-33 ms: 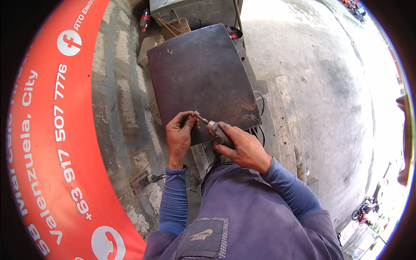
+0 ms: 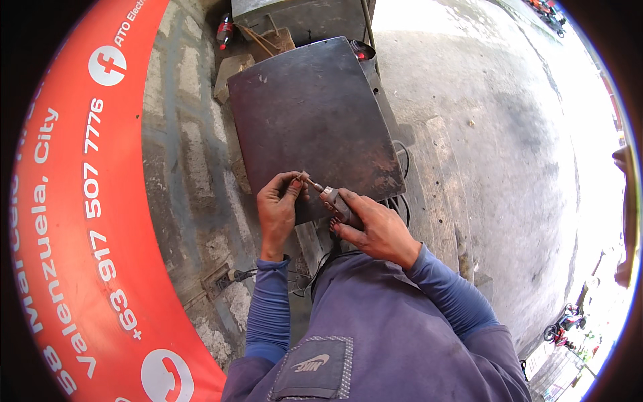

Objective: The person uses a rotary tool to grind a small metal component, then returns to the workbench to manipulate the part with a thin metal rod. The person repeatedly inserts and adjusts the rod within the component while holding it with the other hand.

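Note:
In my right hand [image 2: 375, 228] is a grey hand-held rotary grinder [image 2: 339, 204], its body wrapped by my fingers. Its thin shaft points up and left, ending in a small brownish bit [image 2: 305, 177]. The fingers of my left hand [image 2: 280, 204] are pinched together right at that bit. Whatever they grip is too small and covered to make out. Both hands are over the near edge of a dark, scuffed metal plate or tabletop [image 2: 308, 107].
A grey metal box [image 2: 295, 19] stands beyond the plate, beside a bottle with a red label [image 2: 224, 32]. Black cables [image 2: 404, 157] loop at the plate's right edge. A red banner [image 2: 74, 201] fills the left side. Motorcycles [image 2: 566, 326] stand far right.

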Available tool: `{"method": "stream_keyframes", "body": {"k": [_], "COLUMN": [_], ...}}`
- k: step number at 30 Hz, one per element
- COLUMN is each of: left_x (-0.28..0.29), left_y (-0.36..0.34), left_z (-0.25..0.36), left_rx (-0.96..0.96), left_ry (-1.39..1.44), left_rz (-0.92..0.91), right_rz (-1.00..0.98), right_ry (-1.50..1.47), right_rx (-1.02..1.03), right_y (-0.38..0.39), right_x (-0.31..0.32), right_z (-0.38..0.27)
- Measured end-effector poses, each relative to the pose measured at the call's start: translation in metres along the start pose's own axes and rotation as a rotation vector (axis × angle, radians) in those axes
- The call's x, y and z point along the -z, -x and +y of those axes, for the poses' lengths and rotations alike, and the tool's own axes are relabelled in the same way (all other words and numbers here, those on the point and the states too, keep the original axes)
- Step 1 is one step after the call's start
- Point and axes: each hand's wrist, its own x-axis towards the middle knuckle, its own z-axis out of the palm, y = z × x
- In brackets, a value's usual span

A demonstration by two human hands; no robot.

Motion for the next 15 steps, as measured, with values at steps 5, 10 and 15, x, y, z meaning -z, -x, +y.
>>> {"method": "stream_keyframes", "body": {"k": [5, 10, 15], "left_x": [-0.0017, -0.0013, -0.0022], "left_y": [0.0007, 0.0002, 0.0003], "left_z": [-0.0003, 0.0000, -0.0008], "left_rx": [0.013, 0.003, 0.014], "left_ry": [0.023, 0.007, 0.025], "left_rz": [0.010, 0.005, 0.021], "right_rz": [-0.004, -0.007, -0.010], "right_ry": [0.009, 0.033, 0.010], "right_rx": [0.014, -0.005, 0.000], "right_y": [-0.0005, -0.0026, 0.0041], "right_x": [0.0024, 0.0012, 0.0070], "right_z": [0.0001, 0.0011, -0.0001]}}
